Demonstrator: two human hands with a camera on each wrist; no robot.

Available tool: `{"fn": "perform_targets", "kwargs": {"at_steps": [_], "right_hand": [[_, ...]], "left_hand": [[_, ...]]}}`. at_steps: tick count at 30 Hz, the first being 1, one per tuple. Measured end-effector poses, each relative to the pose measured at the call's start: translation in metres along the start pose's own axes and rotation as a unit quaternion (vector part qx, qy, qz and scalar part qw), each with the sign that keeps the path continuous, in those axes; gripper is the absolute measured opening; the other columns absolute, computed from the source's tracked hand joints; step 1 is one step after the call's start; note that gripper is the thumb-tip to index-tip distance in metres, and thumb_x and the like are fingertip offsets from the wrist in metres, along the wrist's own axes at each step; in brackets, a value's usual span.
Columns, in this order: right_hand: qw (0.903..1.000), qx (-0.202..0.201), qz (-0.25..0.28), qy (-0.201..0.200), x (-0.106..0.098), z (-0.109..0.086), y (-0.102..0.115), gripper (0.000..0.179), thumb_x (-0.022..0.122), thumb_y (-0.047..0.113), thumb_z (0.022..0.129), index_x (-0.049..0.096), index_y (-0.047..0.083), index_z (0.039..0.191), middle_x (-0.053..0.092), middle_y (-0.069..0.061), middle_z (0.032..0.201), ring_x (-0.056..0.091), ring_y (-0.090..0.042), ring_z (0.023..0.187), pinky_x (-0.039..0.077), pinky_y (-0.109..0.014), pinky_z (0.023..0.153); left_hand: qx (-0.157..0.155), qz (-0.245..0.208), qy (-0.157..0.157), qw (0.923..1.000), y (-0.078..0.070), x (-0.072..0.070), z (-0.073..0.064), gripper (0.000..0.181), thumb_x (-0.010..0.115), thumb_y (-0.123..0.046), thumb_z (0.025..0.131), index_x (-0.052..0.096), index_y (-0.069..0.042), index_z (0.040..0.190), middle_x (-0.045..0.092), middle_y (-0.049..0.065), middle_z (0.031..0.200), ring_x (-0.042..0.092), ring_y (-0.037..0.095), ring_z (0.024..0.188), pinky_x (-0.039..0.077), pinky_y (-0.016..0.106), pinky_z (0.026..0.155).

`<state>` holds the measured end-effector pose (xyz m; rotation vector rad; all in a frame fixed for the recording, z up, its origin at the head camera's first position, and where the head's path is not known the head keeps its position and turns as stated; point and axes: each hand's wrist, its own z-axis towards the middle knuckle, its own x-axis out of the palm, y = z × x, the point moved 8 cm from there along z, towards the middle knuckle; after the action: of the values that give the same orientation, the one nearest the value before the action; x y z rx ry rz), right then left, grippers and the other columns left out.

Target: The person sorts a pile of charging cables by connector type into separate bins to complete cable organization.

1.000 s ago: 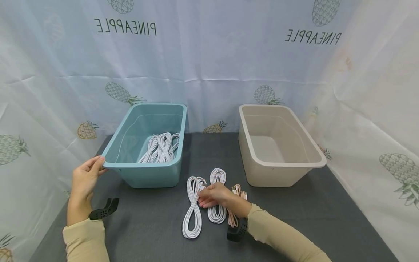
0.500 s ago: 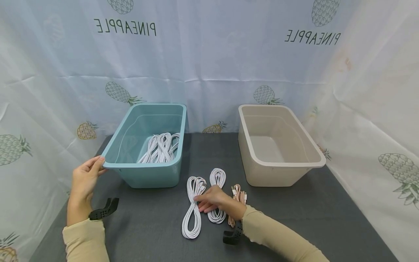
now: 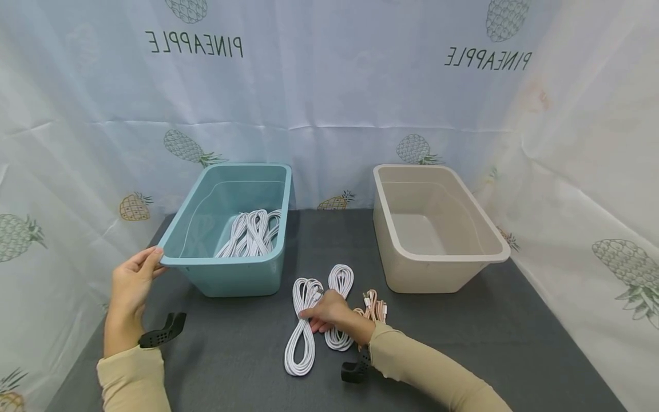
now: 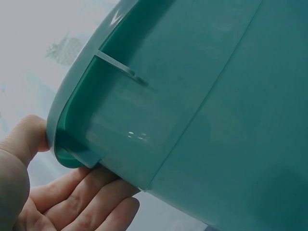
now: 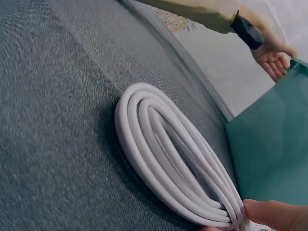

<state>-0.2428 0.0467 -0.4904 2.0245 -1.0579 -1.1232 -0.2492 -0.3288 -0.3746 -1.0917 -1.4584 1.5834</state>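
Note:
In the head view my left hand (image 3: 131,286) grips the near left corner of a teal plastic bin (image 3: 234,278), with the thumb over the rim. The left wrist view shows the fingers (image 4: 94,197) under that rim. My right hand (image 3: 332,312) pinches a coiled white cable (image 5: 132,137) at its tied middle, thumb on one side and a fingertip on the other. The cable's looped end lies over the dark table. A second white cable coil (image 3: 337,343) is partly covered by the right hand. Peach-coloured cables (image 3: 378,309) lie under the right wrist, partly hidden.
Several white cables (image 3: 252,234) lie inside the teal bin. A beige bin (image 3: 419,277) stands at the back right of the dark table (image 3: 231,355). Behind hangs a white curtain (image 3: 329,74) printed with pineapples.
My right hand has moved slightly left and closed its fingers on the middle of the left white cable coil. The left hand keeps its grip on the teal bin.

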Motion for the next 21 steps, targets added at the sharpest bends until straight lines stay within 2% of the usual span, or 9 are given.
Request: {"fn": "perform_targets", "kwargs": {"at_steps": [6,11,15,21], "right_hand": [[0.9994,-0.003,0.034,0.008,0.002,-0.002,-0.001,0.021,0.080,0.014,0.076,0.068,0.001,0.067,0.060,0.000,0.047,0.052,-0.001,0.035,0.043,-0.013,0.036],[0.9965,-0.013,0.078,0.028,0.000,-0.004,-0.003,0.016,0.076,0.012,0.078,0.067,0.002,0.068,0.057,0.003,0.046,0.053,-0.001,0.038,0.044,-0.012,0.038],[0.9937,-0.011,0.100,0.050,-0.005,-0.009,-0.003,0.013,0.071,0.012,0.079,0.067,0.001,0.073,0.059,0.003,0.053,0.057,-0.003,0.045,0.048,-0.014,0.042],[0.9864,0.022,0.147,0.071,-0.014,-0.015,-0.003,0.013,0.066,0.014,0.081,0.065,0.002,0.081,0.060,-0.001,0.065,0.059,-0.006,0.053,0.055,-0.018,0.051]], "left_hand": [[0.011,-0.001,0.008,0.9999,0.000,-0.001,-0.001,0.022,0.061,-0.032,0.095,0.063,-0.018,0.112,0.065,-0.028,0.074,0.064,-0.013,0.067,0.047,0.000,0.064],[0.017,-0.003,0.010,0.9998,-0.001,0.000,-0.001,0.026,0.061,-0.032,0.095,0.063,-0.016,0.115,0.065,-0.028,0.074,0.064,-0.013,0.068,0.046,0.000,0.065],[0.019,0.004,0.012,0.9997,-0.002,0.000,-0.001,0.030,0.060,-0.033,0.095,0.062,-0.014,0.118,0.065,-0.029,0.074,0.064,-0.014,0.068,0.044,-0.001,0.064],[0.025,-0.013,0.011,0.9995,-0.002,0.000,-0.002,0.006,0.061,-0.030,0.095,0.064,-0.029,0.099,0.066,-0.028,0.073,0.064,-0.013,0.067,0.046,-0.001,0.065]]}}
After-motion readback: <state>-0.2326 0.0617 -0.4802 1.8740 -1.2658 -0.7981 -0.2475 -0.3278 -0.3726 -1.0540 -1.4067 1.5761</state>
